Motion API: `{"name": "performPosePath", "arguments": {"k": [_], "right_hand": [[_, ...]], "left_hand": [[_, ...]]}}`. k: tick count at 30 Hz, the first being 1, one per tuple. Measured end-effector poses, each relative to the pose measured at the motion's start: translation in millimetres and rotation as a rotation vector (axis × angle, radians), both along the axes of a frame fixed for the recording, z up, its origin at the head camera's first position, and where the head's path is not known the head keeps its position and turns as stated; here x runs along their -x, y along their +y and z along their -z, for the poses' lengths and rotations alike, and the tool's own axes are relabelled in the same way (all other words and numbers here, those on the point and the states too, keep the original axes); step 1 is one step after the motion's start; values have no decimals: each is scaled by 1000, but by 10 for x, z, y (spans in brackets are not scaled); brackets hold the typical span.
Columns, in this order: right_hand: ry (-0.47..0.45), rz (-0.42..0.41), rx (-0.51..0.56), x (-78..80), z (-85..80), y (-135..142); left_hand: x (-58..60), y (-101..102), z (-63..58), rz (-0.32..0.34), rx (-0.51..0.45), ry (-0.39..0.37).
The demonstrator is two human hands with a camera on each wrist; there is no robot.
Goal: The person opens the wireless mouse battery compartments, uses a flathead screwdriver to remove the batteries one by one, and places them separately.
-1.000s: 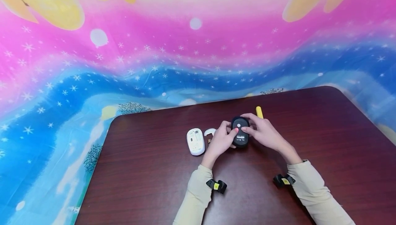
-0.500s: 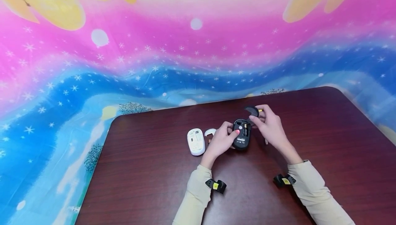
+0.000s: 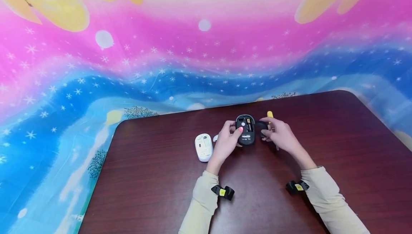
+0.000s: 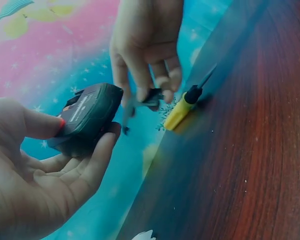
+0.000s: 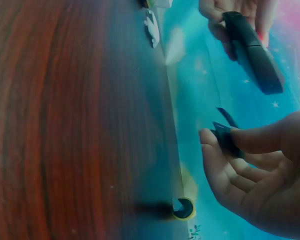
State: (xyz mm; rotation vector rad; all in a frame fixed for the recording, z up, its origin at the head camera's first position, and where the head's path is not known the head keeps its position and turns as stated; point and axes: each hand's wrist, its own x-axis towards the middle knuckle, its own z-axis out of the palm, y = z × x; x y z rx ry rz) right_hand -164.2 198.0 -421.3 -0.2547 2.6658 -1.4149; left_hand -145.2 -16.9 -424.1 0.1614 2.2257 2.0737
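Observation:
My left hand (image 3: 225, 142) grips a black computer mouse (image 3: 246, 138) by its sides, underside facing up, thumb on the base. Its battery bay lies uncovered, and a battery (image 3: 248, 124) shows inside. Just right of it, my right hand (image 3: 279, 134) pinches the mouse's curved black cover (image 3: 262, 124) between thumb and fingers, apart from the mouse. In the right wrist view the cover (image 5: 227, 139) sits at the fingertips. Left of the left hand, a white mouse (image 3: 204, 147) lies upside down with its bay uncovered; its white cover (image 3: 215, 138) is mostly hidden behind that hand.
A screwdriver with a yellow handle (image 4: 178, 114) lies on the table beyond the right hand, partly hidden by it in the head view. The dark red wooden table (image 3: 154, 191) ends at a patterned cloth backdrop (image 3: 180, 69).
The black cover has come off the mouse in my right hand, went up and right, then came down beside it. My left hand has shifted the mouse slightly left and up.

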Motion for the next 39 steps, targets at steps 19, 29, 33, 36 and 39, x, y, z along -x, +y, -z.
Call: {"name": "performPosePath", "arguments": {"k": [19,29,33,36,39], "right_hand": [[-66,-101,-117,24,38,1],[-108,-77,-127,46,62,-28],[-51,-56,-198,35,41,-30],[1,-25,-230,19,13,-22],[36,18,-221,-3,-23,0]], "left_hand": [[-12,3,-17,-15,-55,-13],[-7,5,-15,-11,-57,-17],[-9,9,-13,-10,-55,-18],[-8,14,-6,-11,-56,-19],[-5,19,2,-11,-58,-15]]}}
